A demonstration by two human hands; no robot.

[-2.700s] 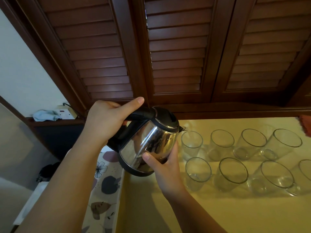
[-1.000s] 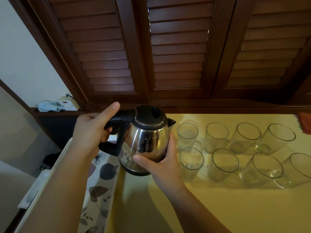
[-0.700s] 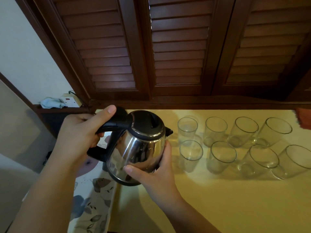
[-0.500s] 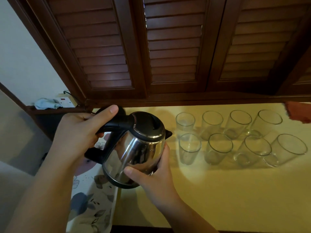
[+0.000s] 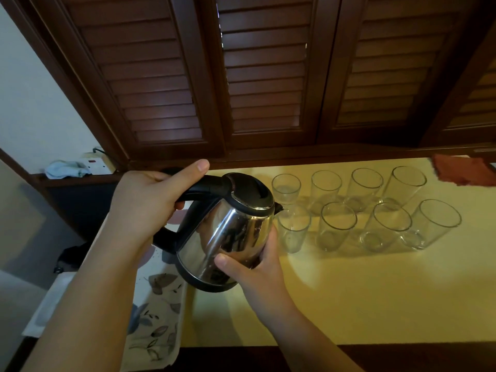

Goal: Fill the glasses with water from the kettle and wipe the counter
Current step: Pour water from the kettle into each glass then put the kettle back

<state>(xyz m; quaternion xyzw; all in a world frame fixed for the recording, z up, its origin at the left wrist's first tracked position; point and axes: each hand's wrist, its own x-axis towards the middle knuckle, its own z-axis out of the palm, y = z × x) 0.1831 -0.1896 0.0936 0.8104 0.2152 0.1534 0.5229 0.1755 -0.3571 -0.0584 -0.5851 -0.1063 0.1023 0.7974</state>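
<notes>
the kettle (image 5: pixel 228 232) has come down from the far row of glasses to the near row. earlier its spout met the rim of the far-left glass (image 5: pixel 285 185); now the spout sits at the rim of the near-left glass (image 5: pixel 292 228), at about three o'clock from the kettle's lid. the kettle has tipped over again toward the glasses after being held more upright a second ago. the left hand (image 5: pixel 146 202) on the handle and the right hand (image 5: pixel 255 260) under the steel body have travelled with it. the view has tilted down, so the front edge of the counter (image 5: pixel 362 304) and a red cloth (image 5: pixel 461 173) at two o'clock now show.
</notes>
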